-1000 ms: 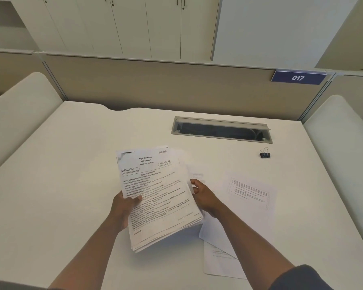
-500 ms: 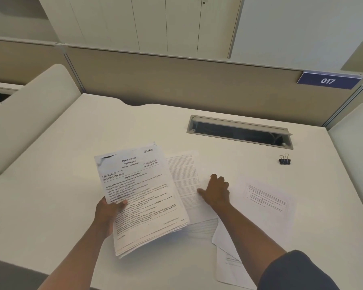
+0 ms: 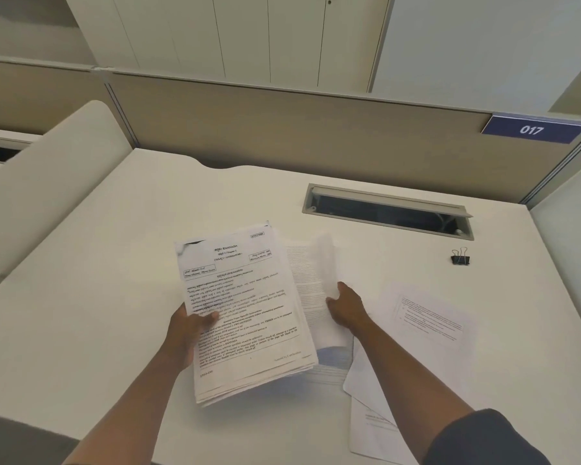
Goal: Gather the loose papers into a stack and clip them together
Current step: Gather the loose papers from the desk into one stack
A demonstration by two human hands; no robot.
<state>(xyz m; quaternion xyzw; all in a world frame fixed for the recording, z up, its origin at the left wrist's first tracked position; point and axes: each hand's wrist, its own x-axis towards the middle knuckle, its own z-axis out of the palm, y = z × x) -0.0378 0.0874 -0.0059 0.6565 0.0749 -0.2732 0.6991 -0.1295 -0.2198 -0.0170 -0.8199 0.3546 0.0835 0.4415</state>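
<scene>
White counter is carrying everything. Left hand is gripping the printed paper stack at its left edge, grip closed with the thumb lying on the top sheet, stack raised and tilted over the counter's middle. Right hand is pinching a loose sheet just right of the stack, grip closed on its right edge, that edge curling upward and blurred. More loose sheets are lying flat to the right, overlapping each other, some passing under the right forearm near the front edge. Black binder clip is sitting alone far right on the counter, well apart from both hands, handles up. Cable slot is sitting open behind the papers. Blue plate reading 017 is hanging on the partition.
</scene>
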